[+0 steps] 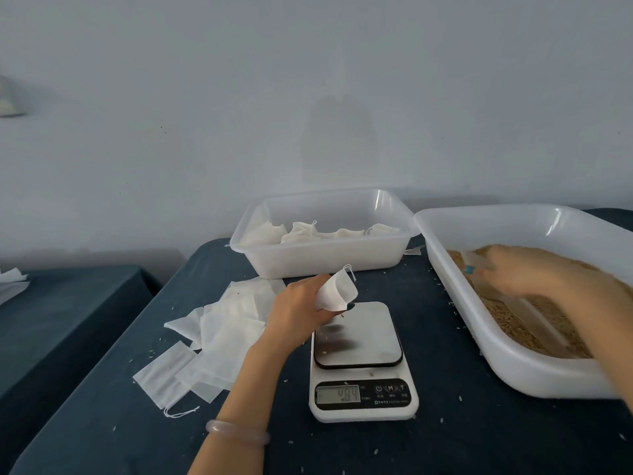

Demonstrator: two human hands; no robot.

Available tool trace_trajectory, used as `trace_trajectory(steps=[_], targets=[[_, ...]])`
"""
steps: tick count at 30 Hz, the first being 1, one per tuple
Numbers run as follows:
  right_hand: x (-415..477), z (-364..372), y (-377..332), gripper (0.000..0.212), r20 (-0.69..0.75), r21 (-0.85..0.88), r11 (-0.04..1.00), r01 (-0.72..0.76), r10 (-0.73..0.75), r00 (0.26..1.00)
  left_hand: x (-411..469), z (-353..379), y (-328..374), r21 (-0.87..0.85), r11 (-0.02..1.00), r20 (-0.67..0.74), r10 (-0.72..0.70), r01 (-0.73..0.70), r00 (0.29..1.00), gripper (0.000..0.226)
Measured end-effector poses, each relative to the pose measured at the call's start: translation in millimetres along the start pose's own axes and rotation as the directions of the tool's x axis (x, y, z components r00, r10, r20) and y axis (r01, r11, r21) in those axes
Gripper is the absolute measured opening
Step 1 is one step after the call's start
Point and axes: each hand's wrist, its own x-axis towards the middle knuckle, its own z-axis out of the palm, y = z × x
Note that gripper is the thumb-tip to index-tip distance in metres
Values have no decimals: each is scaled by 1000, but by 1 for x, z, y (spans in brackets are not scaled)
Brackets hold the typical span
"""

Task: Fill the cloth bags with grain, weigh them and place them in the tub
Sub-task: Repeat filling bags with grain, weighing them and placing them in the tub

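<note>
Filled bags (308,233) line the tub (325,264) at the worktop's (462,440) back edge. My left hand (301,308) grips an empty bag (337,291); my right hand (527,272) is amid grain (513,325), grip unreadable. Spare bags (219,334) wait.

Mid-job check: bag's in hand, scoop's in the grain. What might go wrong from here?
1. The left hand alone holds the cloth bag over the scale. Its mouth looks narrow, so grain poured from the scoop in the right hand may spill, as the loose grains on the tablecloth suggest.
2. The display seems to show a reading though no bag sits on the platform. Unless it is zeroed, weights may be off.
</note>
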Motion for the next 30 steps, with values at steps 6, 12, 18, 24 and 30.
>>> trace_trajectory(steps=[6,12,18,24,30], targets=[[1,1,32,53,220,-273,958,-90,153,963,0,2,-4,-8,1000,-22,-15,15,1000,33],[0,15,23,46,243,-112,984,-136,160,957,-1,3,-7,3,1000,-10,-31,31,999,31],[18,14,26,45,226,323,912,-252,184,957,1,5,-9,-4,1000,5,-29,29,1000,24],[37,15,21,34,28,300,931,-207,208,978,1,7,-12,-8,999,2,-39,39,999,27],[37,32,12,55,118,255,955,-149,122,985,0,4,-13,-20,999,9,-41,41,999,28]])
